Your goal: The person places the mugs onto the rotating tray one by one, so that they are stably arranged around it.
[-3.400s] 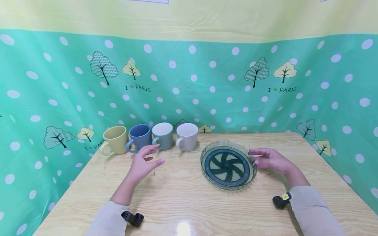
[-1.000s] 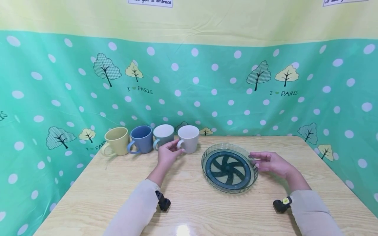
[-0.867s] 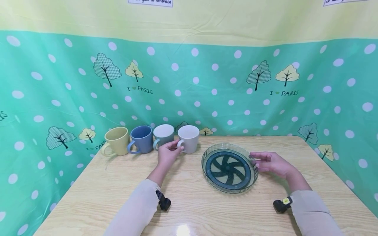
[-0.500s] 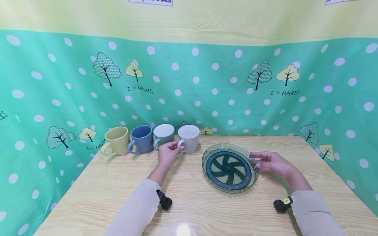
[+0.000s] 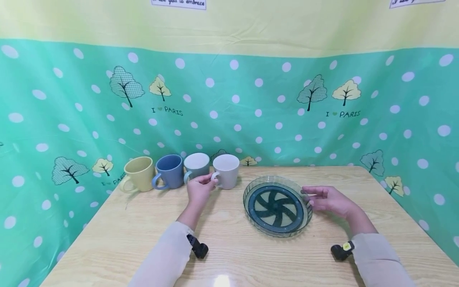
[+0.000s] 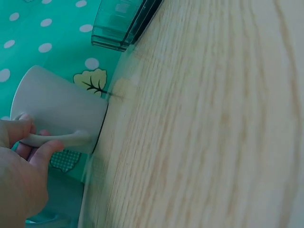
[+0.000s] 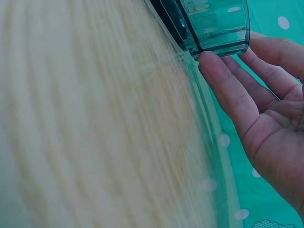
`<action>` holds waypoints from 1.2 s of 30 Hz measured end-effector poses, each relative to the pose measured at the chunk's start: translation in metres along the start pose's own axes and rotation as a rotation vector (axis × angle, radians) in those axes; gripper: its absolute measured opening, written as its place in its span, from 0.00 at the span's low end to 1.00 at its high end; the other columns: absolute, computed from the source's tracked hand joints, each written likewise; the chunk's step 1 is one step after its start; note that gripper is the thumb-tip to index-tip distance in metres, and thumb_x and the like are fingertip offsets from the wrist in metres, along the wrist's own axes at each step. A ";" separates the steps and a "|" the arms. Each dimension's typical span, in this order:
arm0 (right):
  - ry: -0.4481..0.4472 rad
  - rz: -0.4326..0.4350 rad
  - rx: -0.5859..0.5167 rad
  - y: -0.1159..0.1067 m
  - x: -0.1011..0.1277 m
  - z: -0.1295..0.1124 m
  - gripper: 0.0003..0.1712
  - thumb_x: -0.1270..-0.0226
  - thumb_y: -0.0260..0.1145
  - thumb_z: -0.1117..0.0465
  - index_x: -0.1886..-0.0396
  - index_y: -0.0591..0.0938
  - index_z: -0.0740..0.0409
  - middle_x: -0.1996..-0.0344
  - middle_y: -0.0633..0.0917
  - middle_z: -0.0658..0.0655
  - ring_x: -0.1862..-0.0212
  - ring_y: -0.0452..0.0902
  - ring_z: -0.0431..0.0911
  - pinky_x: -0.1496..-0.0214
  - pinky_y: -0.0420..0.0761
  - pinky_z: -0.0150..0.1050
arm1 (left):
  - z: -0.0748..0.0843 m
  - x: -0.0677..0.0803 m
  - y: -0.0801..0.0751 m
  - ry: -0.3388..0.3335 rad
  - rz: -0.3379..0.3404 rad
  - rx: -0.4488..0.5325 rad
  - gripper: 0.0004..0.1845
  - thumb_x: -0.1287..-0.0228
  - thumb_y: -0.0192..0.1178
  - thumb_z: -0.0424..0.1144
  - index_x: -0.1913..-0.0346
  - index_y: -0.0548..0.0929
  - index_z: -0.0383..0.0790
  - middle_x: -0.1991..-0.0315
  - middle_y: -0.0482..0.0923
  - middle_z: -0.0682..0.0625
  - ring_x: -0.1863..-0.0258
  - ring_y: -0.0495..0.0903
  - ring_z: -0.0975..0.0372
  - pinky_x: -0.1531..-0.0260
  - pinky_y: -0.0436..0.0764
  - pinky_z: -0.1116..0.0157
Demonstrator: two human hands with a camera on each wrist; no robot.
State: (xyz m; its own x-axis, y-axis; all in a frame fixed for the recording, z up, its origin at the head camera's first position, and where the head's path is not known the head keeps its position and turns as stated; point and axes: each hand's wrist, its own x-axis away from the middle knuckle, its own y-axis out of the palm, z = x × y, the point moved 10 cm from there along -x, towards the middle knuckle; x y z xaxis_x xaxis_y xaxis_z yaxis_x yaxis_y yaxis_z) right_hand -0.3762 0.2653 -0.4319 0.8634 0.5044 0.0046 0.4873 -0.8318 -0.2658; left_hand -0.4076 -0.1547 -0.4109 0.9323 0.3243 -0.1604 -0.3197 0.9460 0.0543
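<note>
At the right end of the mug row, a white mug stands upright. My left hand pinches its handle; in the left wrist view the thumb and fingertips close around that handle. Just left of it is a grey-green mug, partly behind my hand. A round, see-through greenish tray with a dark swirl pattern in its base lies right of the mugs. My right hand has its thumb and loosely extended fingers at the tray's right wall, seen close up in the right wrist view.
A blue mug and a yellow mug stand further left in the same row. Behind the wooden table hangs a green dotted curtain, close to the mugs.
Since the oldest frame, my left hand has moved right, from in front of the blue and grey-green mugs, and taken the white mug's handle. The right hand has stayed at the tray.
</note>
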 end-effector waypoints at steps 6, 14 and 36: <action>-0.003 0.004 0.007 0.000 0.001 -0.002 0.36 0.34 0.64 0.69 0.32 0.60 0.78 0.33 0.62 0.78 0.44 0.79 0.43 0.46 0.82 0.39 | 0.001 0.001 -0.002 -0.013 -0.005 0.000 0.13 0.47 0.71 0.24 0.56 0.86 0.27 0.61 0.86 0.38 0.71 0.84 0.65 0.71 0.87 0.69; 0.012 0.021 0.005 -0.004 0.001 0.001 0.36 0.35 0.65 0.69 0.32 0.61 0.77 0.34 0.64 0.76 0.45 0.79 0.42 0.46 0.82 0.39 | 0.001 0.003 -0.003 -0.035 -0.023 0.002 0.14 0.47 0.71 0.25 0.56 0.86 0.28 0.61 0.86 0.38 0.69 0.85 0.64 0.69 0.87 0.67; 0.029 0.014 -0.020 -0.001 0.000 0.000 0.36 0.34 0.64 0.69 0.31 0.59 0.77 0.33 0.62 0.77 0.43 0.78 0.43 0.45 0.82 0.39 | 0.009 0.013 -0.013 -0.078 -0.057 0.040 0.15 0.47 0.71 0.25 0.54 0.85 0.27 0.61 0.86 0.38 0.68 0.85 0.64 0.65 0.87 0.65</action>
State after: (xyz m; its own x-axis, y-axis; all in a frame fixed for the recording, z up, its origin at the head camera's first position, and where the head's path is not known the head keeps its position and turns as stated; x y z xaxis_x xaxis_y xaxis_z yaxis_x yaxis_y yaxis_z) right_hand -0.3771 0.2660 -0.4314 0.8736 0.4857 0.0294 0.4772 -0.8435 -0.2465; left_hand -0.3898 -0.1632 -0.4052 0.9595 0.2679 -0.0872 -0.2606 0.9616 0.0864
